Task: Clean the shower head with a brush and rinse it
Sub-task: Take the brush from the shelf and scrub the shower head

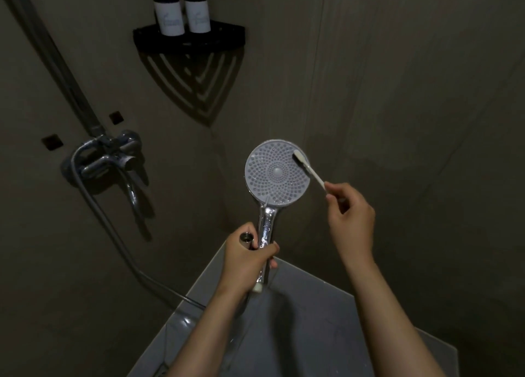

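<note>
— Far left of the shower head?

— Chrome mixer tap [109, 156] on the dim wall, well left of the shower head [277, 172] and about level with it. Two small dark square holes just above the tap. Grey riser pipe [56, 64] slanting up and left from it. Hose [113, 234] looping down from the tap and running rightward, below the shower head, towards the pale ledge [326, 319].

— Higher up?

— Black corner shelf [189, 37], well above the shower head and slightly left. Two dark bottles [181, 12] with white labels standing upright on it, side by side, touching or nearly so. Striped shadow on the wall beneath.

— And the hands?

— Left hand [245, 258] directly below the shower head's round face, clamped around the chrome handle [265, 234], thumb across the front. Also pinched in that hand, just left of the handle: a small metal fitting [246, 239], possibly the hose nut, hard to tell. Shower head upright, held in the air above the ledge, nozzle face turned towards the camera, wet glints on the handle.

— To the right?

— Brush [308, 167], pale and slim like a toothbrush, bristle end resting against the upper right edge of the nozzle face. Right hand [350, 214] lower right of the shower head, fingers closed in a pinch on the brush's far end. Both forearms rising from the bottom edge.
</note>
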Demonstrator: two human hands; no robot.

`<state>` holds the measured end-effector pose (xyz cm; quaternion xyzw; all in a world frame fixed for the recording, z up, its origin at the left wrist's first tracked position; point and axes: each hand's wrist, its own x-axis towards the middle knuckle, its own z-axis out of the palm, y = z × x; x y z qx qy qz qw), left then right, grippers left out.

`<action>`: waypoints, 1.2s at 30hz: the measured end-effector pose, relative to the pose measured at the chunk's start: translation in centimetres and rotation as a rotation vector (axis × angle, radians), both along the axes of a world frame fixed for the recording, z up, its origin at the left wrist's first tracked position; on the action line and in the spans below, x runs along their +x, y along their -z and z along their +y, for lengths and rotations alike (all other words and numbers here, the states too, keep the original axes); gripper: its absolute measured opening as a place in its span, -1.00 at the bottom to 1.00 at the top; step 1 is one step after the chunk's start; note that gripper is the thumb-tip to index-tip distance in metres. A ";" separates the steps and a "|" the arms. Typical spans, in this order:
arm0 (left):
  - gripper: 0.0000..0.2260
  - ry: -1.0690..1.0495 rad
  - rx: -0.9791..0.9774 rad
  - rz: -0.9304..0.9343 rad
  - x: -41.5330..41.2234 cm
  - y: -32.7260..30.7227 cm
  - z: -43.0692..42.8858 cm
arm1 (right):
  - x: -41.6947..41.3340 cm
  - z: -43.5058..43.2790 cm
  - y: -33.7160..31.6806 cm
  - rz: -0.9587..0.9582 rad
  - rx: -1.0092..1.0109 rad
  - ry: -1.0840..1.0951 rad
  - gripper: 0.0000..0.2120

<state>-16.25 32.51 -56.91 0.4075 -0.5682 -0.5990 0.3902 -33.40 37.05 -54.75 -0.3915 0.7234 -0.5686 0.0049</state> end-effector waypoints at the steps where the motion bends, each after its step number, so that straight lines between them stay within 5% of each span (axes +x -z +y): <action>1: -0.63 0.000 0.002 0.000 -0.1 0.1 -0.1 | 0.1 -0.1 0.2 -0.003 -0.002 0.012 -0.82; 10: -0.61 -0.027 0.003 0.015 -0.9 0.8 -1.0 | 1.3 -1.2 -0.1 -0.002 -0.006 -0.225 -0.83; 26: -0.61 -0.013 -0.007 0.063 -0.3 0.5 -1.1 | 1.2 -0.4 0.9 0.007 -0.007 0.070 -0.83; 36: -0.59 -0.051 -0.022 0.052 -0.5 1.3 -0.7 | 2.7 -0.2 1.6 0.037 0.010 -0.131 -0.86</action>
